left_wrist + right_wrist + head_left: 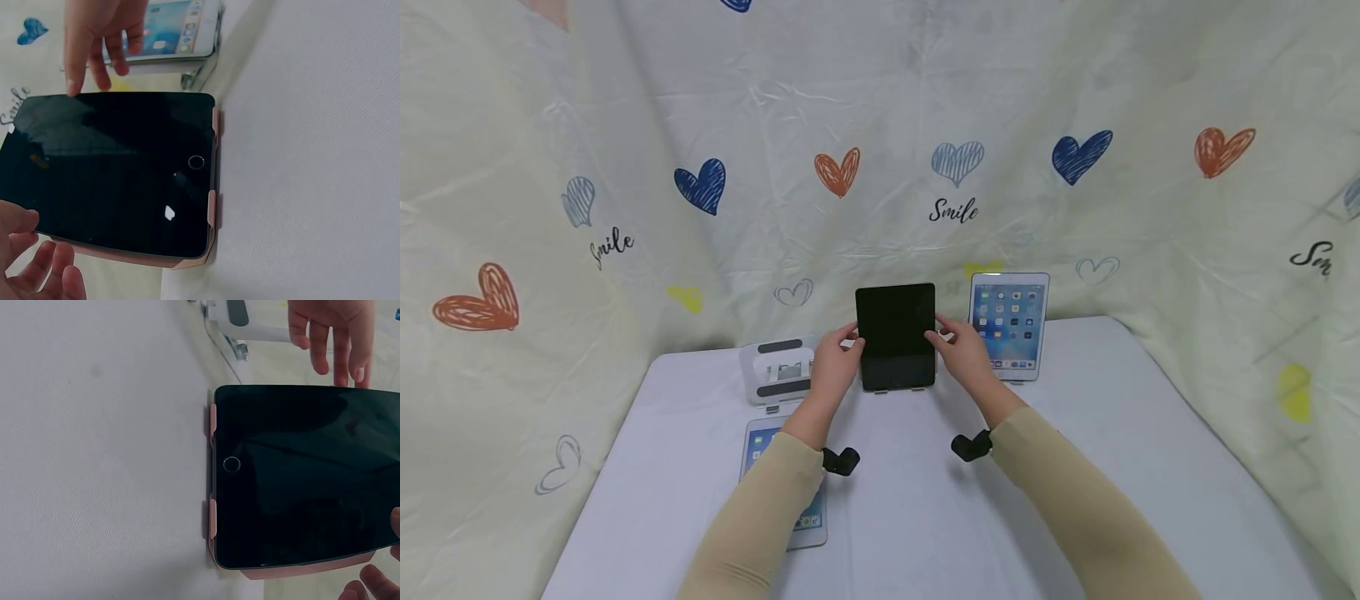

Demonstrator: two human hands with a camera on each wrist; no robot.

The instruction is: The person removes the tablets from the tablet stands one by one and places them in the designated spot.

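A tablet with a black front (897, 333) and a dark screen leans upright on a pink stand (212, 209), its lower edge behind the stand's two lips. My left hand (835, 360) holds its left side edge, thumb at the front and fingers at the edge or behind. At the opposite side edge, my right hand (964, 354) pinches it in the same way, the thumb on the front rim. In both wrist views the round home button lies near the stand's lips. The fingertips behind the tablet are partly hidden.
To the right, a white tablet (1009, 327) with a lit screen stands on its own stand. An unloaded white stand (760, 390) sits at the left. Another white tablet (812, 540) lies in front of it, partly under my left sleeve. A heart-print curtain (880, 100) hangs behind the table (895, 500).
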